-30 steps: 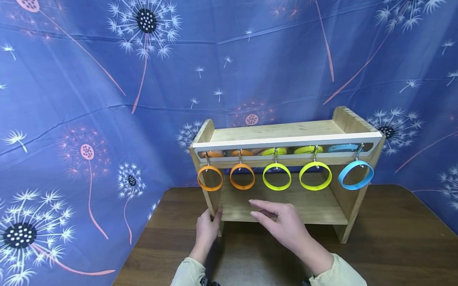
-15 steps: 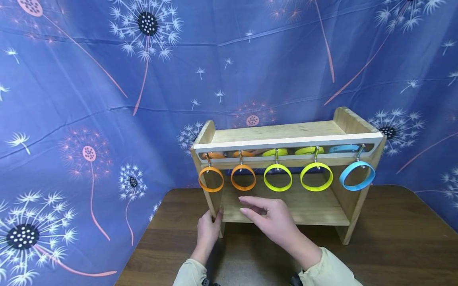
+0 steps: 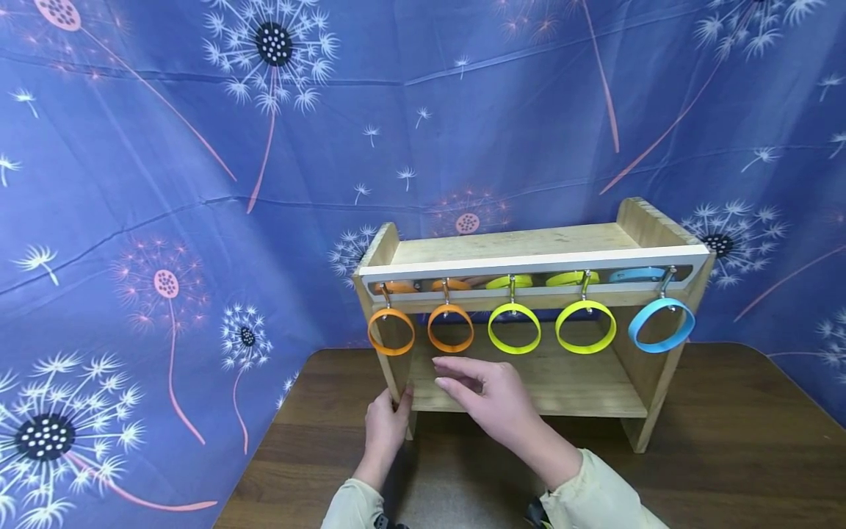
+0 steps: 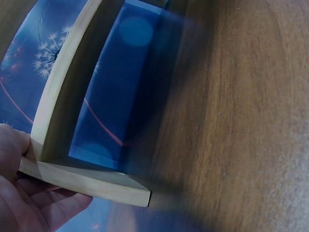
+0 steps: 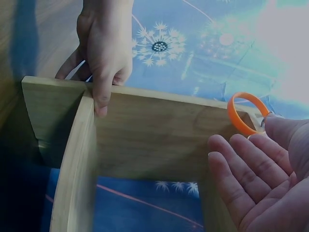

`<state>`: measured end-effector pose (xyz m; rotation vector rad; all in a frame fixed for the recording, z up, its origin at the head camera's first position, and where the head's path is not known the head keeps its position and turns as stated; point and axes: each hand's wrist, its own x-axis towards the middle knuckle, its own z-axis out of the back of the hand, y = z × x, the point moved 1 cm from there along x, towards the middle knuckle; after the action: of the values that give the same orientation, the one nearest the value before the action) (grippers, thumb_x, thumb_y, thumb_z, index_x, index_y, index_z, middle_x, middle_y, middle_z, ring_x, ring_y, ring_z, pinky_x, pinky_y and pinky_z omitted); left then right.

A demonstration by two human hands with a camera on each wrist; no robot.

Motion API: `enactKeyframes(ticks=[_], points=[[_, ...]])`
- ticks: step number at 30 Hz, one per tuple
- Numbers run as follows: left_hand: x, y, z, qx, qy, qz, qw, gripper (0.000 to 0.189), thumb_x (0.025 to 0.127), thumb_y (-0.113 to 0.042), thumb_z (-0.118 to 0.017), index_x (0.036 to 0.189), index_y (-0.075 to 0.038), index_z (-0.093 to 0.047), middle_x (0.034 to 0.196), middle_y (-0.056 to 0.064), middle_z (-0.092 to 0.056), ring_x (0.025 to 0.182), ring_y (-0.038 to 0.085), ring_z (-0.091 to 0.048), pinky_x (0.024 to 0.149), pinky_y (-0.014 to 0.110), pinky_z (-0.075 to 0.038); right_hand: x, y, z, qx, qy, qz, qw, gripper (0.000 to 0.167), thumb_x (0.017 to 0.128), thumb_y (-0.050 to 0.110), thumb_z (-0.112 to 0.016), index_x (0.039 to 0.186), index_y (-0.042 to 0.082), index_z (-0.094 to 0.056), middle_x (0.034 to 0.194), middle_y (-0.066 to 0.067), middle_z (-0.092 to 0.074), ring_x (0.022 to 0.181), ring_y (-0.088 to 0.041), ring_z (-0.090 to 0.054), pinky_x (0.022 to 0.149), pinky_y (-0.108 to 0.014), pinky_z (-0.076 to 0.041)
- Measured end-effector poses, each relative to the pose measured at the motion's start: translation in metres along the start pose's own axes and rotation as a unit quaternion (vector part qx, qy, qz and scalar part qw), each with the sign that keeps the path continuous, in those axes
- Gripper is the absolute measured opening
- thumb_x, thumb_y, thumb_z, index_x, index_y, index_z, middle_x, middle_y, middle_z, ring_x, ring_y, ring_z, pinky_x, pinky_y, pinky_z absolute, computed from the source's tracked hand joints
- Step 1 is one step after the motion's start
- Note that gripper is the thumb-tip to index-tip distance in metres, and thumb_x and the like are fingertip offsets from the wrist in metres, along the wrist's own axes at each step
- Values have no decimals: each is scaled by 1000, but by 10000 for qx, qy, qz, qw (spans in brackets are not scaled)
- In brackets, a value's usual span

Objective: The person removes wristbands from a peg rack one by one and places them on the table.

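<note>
A small wooden shelf (image 3: 522, 239) stands on the table. My left hand (image 3: 385, 426) grips the lower front edge of its left side panel, the thumb inside and the fingers outside, as the left wrist view shows. My right hand (image 3: 492, 397) hovers before the lower board with nothing in it, thumb apart from loosely bent fingers. From hooks on the front rail hang two orange rings (image 3: 391, 352), two yellow-green rings (image 3: 514, 350) and a blue ring (image 3: 657, 347). In the right wrist view one orange ring (image 5: 235, 114) shows just beyond the right fingertips.
Behind the shelf hangs a blue cloth (image 3: 423, 132) with a dandelion print. The brown wooden table (image 3: 740, 426) extends to both sides of the shelf. A white rail (image 3: 535, 261) with a mirror-like strip runs along the shelf's upper front.
My right hand has moved left and slightly up, from below the middle yellow-green ring to below the second orange ring. My left hand keeps its grip on the side panel.
</note>
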<state>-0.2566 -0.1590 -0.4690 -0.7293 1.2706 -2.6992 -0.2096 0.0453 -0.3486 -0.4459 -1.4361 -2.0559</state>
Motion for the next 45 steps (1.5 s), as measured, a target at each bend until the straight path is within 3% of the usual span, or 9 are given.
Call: enactKeyframes(ticks=[9,16,19,25,34,45], points=[[1,0,1,0,-9,44,10000,23,92,-25,-67,74,-12,-61,57,-4,-49,55,18,-46,54,36,-40,8,3,-6,-116,6,-88,9999,26,89,22,-72,115,18,-72,107,6,-71,94,-5,-67,77,-25,-53],[1,1,0,-68,18,97,9999,25,92,-26,-66,72,-13,-60,55,-4,-46,54,18,-45,53,35,-38,12,3,-7,-146,-44,-2,9999,28,89,22,-72,117,16,-71,110,0,-71,97,-17,-69,79,-34,-54],[1,2,0,-59,15,128,9999,26,92,-26,-66,72,-12,-60,55,-5,-46,54,17,-45,53,35,-38,14,4,-9,-113,-6,-8,9999,29,89,22,-72,117,15,-71,109,0,-71,96,-16,-69,79,-33,-54],[1,3,0,-113,12,165,9998,25,92,-26,-67,73,-12,-61,56,-4,-46,53,16,-44,51,33,-38,17,6,-16,-17,62,-191,9998,31,90,23,-72,119,14,-70,109,0,-71,95,-12,-69,78,-26,-53],[1,4,-1,-107,-7,120,9999,27,93,-26,-67,71,-12,-59,55,-6,-44,51,13,-43,49,30,-38,22,10,-23,145,11,-405,9991,33,89,15,-72,121,6,-68,107,-7,-72,96,-17,-69,79,-29,-54],[0,0,-1,-95,-89,80,9999,27,91,-25,-67,69,-13,-57,54,-6,-42,52,14,-41,50,32,-35,27,13,-28,81,-120,-750,9971,38,89,14,-72,125,4,-64,103,-4,-73,89,-13,-70,75,-26,-54]])
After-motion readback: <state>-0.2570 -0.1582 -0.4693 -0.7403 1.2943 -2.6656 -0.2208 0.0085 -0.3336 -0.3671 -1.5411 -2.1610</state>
